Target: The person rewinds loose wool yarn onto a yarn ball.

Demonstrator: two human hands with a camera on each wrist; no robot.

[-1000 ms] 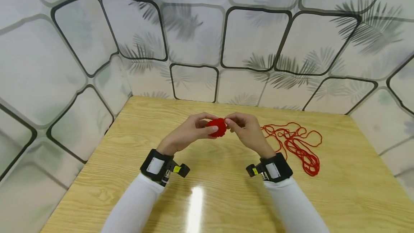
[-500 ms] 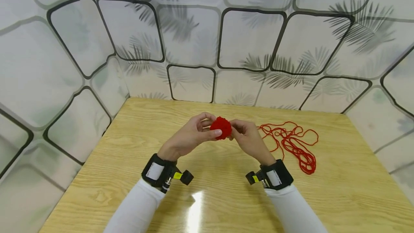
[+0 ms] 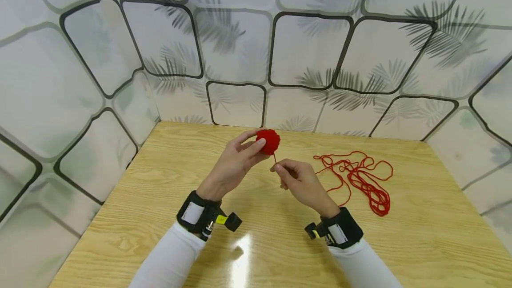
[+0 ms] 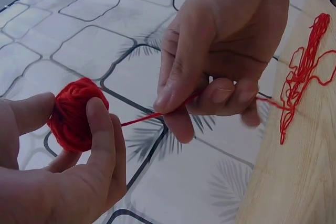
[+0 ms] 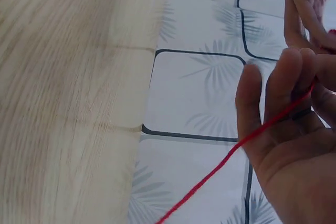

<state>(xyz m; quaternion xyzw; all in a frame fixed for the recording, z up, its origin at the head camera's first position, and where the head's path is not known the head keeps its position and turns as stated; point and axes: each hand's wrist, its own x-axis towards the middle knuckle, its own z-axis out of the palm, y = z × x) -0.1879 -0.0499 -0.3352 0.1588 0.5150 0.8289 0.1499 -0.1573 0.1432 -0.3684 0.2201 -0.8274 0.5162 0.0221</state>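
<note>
My left hand point(image 3: 234, 163) grips a small ball of red yarn point(image 3: 270, 141) between thumb and fingers, raised over the table. Below and to the right of it, my right hand point(image 3: 302, 181) pinches the yarn strand point(image 4: 140, 120) between thumb and index finger. That strand runs taut from the ball to the pinch in the left wrist view. Past the pinch it crosses the palm and leads off toward the loose yarn, as the right wrist view also shows with the red strand point(image 5: 226, 157) lying over the fingers.
A loose tangle of red yarn point(image 3: 370, 181) lies on the wooden table point(image 3: 420, 234), right of my right hand. Behind the table stands a patterned wall point(image 3: 240, 48) with dark outlines and leaf prints. Each wrist wears a black strap point(image 3: 197, 214) with a small camera.
The left hand has lifted the ball slightly and turned it. My right hand has moved from beside the ball to below and right, drawing a short strand out straight between the hands.
</note>
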